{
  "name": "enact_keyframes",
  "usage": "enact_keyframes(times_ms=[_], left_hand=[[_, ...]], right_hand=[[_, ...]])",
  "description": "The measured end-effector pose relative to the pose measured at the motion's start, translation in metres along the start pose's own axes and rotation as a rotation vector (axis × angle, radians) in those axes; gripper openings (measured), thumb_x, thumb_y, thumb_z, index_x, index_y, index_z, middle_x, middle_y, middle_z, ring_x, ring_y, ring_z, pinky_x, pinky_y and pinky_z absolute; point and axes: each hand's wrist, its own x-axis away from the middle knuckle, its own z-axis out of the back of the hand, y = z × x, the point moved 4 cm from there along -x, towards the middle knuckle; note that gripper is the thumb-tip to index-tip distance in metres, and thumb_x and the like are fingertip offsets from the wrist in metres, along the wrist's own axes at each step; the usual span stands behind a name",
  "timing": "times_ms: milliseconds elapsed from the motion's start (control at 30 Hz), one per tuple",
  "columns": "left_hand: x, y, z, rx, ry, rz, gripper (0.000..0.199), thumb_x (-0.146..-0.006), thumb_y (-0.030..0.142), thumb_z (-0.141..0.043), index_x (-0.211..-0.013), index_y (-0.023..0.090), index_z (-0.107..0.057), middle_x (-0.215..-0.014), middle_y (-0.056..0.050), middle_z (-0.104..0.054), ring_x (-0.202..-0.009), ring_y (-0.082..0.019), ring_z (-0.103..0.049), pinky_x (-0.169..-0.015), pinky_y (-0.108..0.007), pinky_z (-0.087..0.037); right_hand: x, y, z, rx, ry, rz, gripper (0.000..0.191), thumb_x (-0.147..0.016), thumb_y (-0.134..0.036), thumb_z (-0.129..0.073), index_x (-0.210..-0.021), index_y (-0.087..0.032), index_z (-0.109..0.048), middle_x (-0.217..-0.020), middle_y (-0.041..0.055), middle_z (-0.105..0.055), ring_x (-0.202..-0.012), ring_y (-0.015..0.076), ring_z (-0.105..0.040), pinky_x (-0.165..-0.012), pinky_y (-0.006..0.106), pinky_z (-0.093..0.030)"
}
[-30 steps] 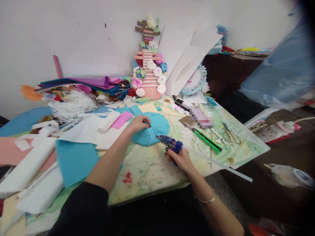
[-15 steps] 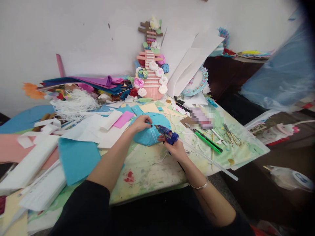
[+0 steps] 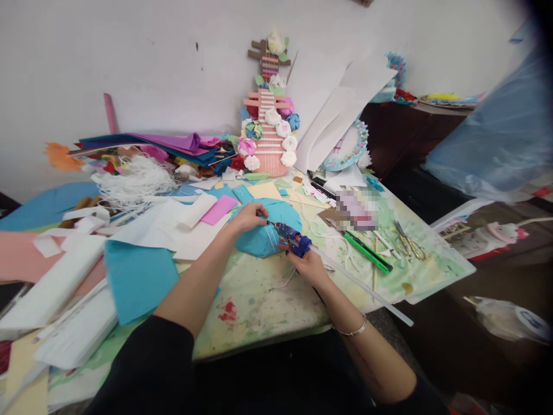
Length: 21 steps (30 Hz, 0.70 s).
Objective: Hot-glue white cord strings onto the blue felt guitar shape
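A round blue paper-covered piece [image 3: 253,243] lies on the table with thin white strings [image 3: 271,235] stretched across it. My left hand [image 3: 250,218] rests over its upper left part, thumb and fingers pinched together just above the strings. What the pinch holds is too small to make out. My right hand [image 3: 310,266] is wrapped round a blue glue gun [image 3: 294,239], with a long clear glue stick [image 3: 367,288] coming out of its back. The gun's nozzle points left, close to my left fingertips and over the blue piece.
A pink lute-shaped craft [image 3: 271,155] with paper flowers leans on the wall. To the right lie a green cutter [image 3: 367,252] and gold-handled scissors [image 3: 408,241]. At left are tangled white string [image 3: 133,181], a blue sheet [image 3: 140,282] and white paper strips [image 3: 56,288].
The glue gun has shifted slightly left, its nozzle closer to my left fingertips. My left hand keeps its pinch. The whole view has moved a little.
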Motion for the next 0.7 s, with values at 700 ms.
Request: enact_keyframes(times_ms=[700], left_hand=[[-0.002, -0.006, -0.002, 0.08, 0.033, 0.016, 0.022, -0.05, 0.02, -0.072, -0.069, 0.018, -0.061, -0.076, -0.001, -0.064, -0.079, -0.018, -0.057, -0.077, -0.03, -0.045]], right_hand=[[0.006, -0.01, 0.004, 0.073, -0.012, 0.106, 0.031, -0.074, -0.029, -0.057, -0.102, -0.018, -0.068, -0.101, 0.0081, -0.074, -0.094, 0.0299, -0.069, -0.087, 0.043, -0.051]])
